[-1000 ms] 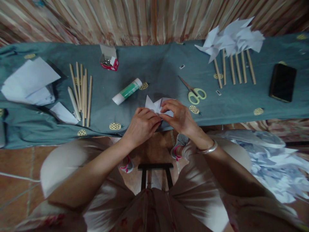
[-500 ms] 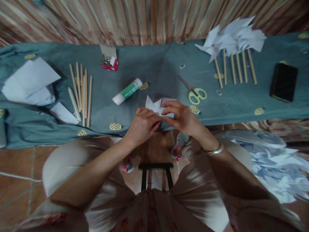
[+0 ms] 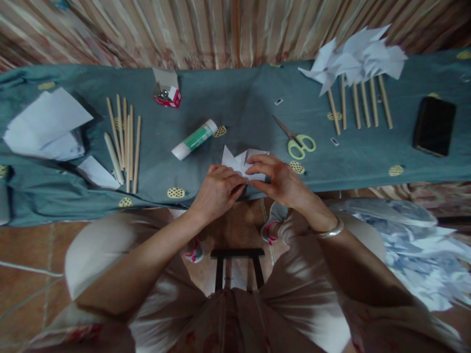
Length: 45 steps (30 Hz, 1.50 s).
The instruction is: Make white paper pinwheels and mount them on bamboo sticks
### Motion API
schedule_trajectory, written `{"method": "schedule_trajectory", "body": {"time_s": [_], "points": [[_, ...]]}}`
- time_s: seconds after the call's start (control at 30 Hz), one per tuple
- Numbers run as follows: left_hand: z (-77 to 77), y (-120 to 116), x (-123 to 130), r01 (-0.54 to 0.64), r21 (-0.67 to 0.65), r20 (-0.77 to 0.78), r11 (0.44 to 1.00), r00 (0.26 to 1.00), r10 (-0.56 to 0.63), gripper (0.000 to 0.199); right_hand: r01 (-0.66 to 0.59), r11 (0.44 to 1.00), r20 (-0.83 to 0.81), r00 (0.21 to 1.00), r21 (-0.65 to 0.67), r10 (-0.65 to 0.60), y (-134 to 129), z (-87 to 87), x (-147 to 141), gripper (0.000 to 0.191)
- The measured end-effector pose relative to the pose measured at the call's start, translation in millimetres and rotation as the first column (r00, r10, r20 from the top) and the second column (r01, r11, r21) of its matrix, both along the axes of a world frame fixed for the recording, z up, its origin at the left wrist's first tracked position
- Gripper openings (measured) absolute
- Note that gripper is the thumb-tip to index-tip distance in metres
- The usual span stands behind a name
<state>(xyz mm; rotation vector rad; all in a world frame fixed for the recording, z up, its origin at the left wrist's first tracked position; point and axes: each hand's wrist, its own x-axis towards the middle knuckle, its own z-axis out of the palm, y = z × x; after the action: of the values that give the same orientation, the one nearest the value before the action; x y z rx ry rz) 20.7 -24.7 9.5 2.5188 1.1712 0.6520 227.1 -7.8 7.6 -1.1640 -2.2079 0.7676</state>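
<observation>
A folded white paper is pinched at its near edge between the left hand and the right hand, its points spread beyond the fingertips. On the surface, the scissors and glue stick are seen just past it.

Head view: shot from your own head, facing forward and steeply down. Your lap lies nearest, along the bottom; your left hand and right hand sit near mid-frame, at arm's reach. The surface crosses the full width, seen mostly from above, with the pleated curtain beyond at the top. Wide field: tiled floor shows below the surface's near edge.
</observation>
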Motion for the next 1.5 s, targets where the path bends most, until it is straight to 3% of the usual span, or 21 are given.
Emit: {"method": "schedule_trajectory", "body": {"time_s": [0.33,0.67,0.9,1.23,1.5], "points": [[-1.3,0.0,0.1,-0.005,-0.003,0.028,1.000,1.000,0.005,0.014,-0.021,0.998,0.042,0.999,0.061,0.018,-1.4,-3.2,0.9,0.024],[0.4,0.4,-0.1,-0.007,-0.041,0.004,0.999,1.000,0.007,0.016,-0.089,0.988,0.233,0.971,0.124,0.059,-6.9,6.8,-4.7,0.027],[-0.9,1.0,-0.5,0.004,-0.037,-0.012,0.999,1.000,-0.004,0.015,0.031,0.973,0.325,0.940,0.229,-0.106,-21.2,4.5,-19.8,0.033],[6.5,-0.4,0.5,0.071,0.168,-0.086,0.983,0.995,-0.057,0.018,0.114,0.952,0.292,0.936,0.283,-0.199,-22.3,-5.5,-28.9,0.035],[8.3,0.3,2.8,0.084,0.231,-0.117,0.969,0.991,-0.058,0.014,0.140,0.963,0.250,0.948,0.232,-0.198,-22.9,-6.1,-28.1,0.034]]}}
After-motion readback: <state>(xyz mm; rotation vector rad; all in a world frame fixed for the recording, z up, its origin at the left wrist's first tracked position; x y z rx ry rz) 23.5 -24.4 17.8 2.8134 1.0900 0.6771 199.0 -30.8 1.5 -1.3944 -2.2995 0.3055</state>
